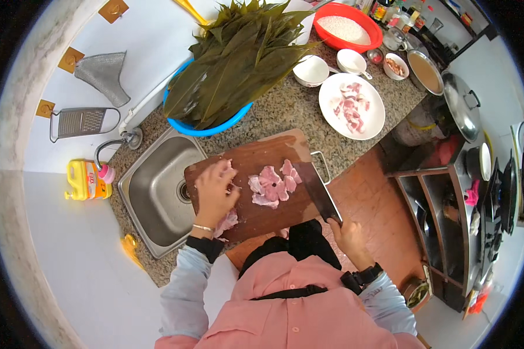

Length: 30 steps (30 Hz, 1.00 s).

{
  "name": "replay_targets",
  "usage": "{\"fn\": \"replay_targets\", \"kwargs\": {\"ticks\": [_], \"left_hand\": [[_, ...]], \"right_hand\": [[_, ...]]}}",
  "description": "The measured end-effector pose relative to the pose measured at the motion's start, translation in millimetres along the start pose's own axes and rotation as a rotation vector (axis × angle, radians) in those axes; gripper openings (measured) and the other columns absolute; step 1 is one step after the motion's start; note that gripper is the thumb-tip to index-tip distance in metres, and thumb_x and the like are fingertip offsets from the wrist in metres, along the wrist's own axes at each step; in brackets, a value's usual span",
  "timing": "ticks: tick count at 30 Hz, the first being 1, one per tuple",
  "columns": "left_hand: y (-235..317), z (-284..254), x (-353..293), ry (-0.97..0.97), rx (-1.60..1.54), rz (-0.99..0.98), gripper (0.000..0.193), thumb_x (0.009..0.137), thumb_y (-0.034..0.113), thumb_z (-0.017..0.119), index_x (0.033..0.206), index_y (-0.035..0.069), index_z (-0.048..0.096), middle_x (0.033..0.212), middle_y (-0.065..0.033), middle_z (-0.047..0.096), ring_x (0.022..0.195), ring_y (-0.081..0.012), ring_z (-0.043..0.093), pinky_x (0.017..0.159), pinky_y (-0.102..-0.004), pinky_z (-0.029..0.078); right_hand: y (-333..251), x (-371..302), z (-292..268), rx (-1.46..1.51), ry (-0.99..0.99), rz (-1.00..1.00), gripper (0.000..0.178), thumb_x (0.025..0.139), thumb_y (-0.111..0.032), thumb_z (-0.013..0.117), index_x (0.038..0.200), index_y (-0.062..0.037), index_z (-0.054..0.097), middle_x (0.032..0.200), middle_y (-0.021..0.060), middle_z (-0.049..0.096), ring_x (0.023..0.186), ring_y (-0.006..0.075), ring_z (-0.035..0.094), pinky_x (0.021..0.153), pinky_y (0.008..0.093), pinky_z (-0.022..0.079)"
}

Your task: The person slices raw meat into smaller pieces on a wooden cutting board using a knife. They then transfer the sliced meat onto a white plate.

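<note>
A brown wooden cutting board [256, 224] with a metal handle lies across the counter and the sink's right edge. My left hand [215, 195] is on its left part, fingers curled onto raw meat [227, 223]; the fingers cover some of the meat. Several cut pieces of pink meat [271, 185] lie in the middle of the board. In my right hand [349, 239] is the handle of a cleaver [317, 192], its broad dark blade tilted over the board's right side, beside the cut pieces.
Left of the board is a steel sink [148, 189]. Behind it, large green leaves [233, 64] fill a blue basin [230, 125]. A white plate [367, 125] of sliced meat, small bowls [311, 71] and a red basin [326, 36] of white grains stand farther back. Shelves [431, 212] are at right.
</note>
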<state>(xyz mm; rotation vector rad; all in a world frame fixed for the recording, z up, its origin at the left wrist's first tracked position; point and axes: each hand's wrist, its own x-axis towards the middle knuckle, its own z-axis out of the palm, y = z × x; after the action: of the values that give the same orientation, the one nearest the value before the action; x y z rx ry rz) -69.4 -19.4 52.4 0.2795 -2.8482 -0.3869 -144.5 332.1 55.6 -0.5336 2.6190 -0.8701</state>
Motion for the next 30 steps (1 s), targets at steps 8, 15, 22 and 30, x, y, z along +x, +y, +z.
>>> {"fn": "replay_targets", "kwargs": {"ticks": [8,15,22,30], "left_hand": [[28.6,27.9,-16.5,-0.374,-0.186,-0.009,0.034,0.076,0.019,0.069,0.106,0.009,0.059,0.107,-0.0108,0.057,0.098,-0.0317,0.055,0.082,-0.041,0.046],[-0.1,25.8,-40.5,-0.173,-0.316,-0.113,0.034,0.08,0.017,0.064,0.112,0.01,0.061,0.101,-0.0114,0.058,0.096,-0.0331,0.055,0.081,-0.0419,0.045],[36.6,19.5,-21.6,-0.249,-0.152,0.013,0.028,0.08,0.016,0.065,0.108,0.012,0.062,0.099,-0.0078,0.059,0.096,-0.0311,0.053,0.079,-0.045,0.043],[26.0,23.6,-5.4,0.059,-0.042,0.015,0.037,0.078,0.028,0.073,0.109,0.01,0.062,0.112,-0.0056,0.059,0.1,-0.0284,0.054,0.084,-0.0432,0.039]], "right_hand": [[-10.7,3.2,-6.3,-0.007,-0.031,-0.003,0.023,0.088,-0.024,0.066,0.092,-0.0007,0.062,0.069,0.0248,0.063,0.064,0.0448,0.062,0.055,0.0516,0.05],[8.7,-3.3,1.2,0.05,0.01,-0.009,0.022,0.088,-0.023,0.066,0.095,-0.002,0.062,0.07,0.0252,0.063,0.065,0.0446,0.062,0.056,0.0514,0.05],[-0.6,-0.7,-5.1,-0.002,-0.012,0.009,0.022,0.088,-0.023,0.066,0.098,-0.0031,0.063,0.071,0.0245,0.064,0.064,0.0447,0.063,0.055,0.0509,0.051],[13.1,-4.5,-1.6,0.045,0.011,-0.018,0.023,0.089,-0.024,0.065,0.097,-0.0022,0.062,0.074,0.0232,0.066,0.065,0.0453,0.063,0.056,0.051,0.052]]}}
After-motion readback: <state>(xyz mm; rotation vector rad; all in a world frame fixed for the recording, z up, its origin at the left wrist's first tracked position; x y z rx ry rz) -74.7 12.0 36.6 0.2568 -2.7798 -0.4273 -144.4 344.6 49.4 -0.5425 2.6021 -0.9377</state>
